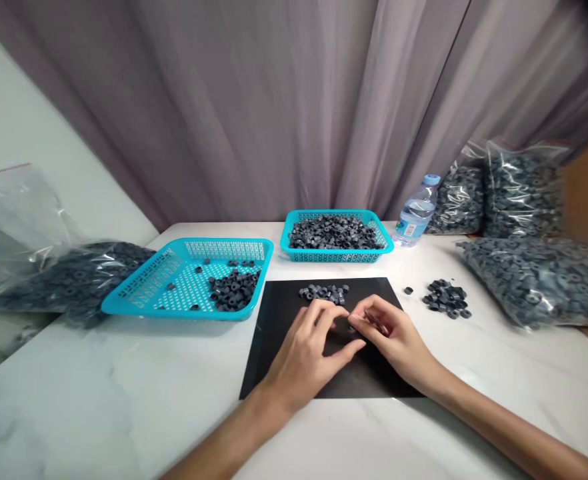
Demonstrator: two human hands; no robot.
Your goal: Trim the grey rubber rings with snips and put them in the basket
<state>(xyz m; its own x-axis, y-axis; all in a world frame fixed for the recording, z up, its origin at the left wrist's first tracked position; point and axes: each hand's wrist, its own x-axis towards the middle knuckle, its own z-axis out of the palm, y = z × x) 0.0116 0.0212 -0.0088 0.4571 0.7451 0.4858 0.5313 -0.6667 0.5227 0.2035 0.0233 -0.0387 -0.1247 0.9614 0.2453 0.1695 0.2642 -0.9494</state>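
Observation:
Over a black mat (284,320), my left hand (307,350) has its thumb and forefinger apart, with no piece visible between them. Its fingertips almost meet those of my right hand (391,333). The right fingers are pinched and curled, and a small dark bit shows at their tips, too hidden to name. Something reddish and shiny shows inside the right fingers; I cannot tell what it is. Just beyond the hands lies a small pile of dark grey ring-shaped pieces (327,293) on the mat.
A turquoise basket (147,305) at left holds some rings; another basket (337,255) at the back is heaped with them. More rings (447,298) lie at right. Filled plastic bags (539,280) stand right, another bag (94,273) left. A water bottle (417,210) stands behind.

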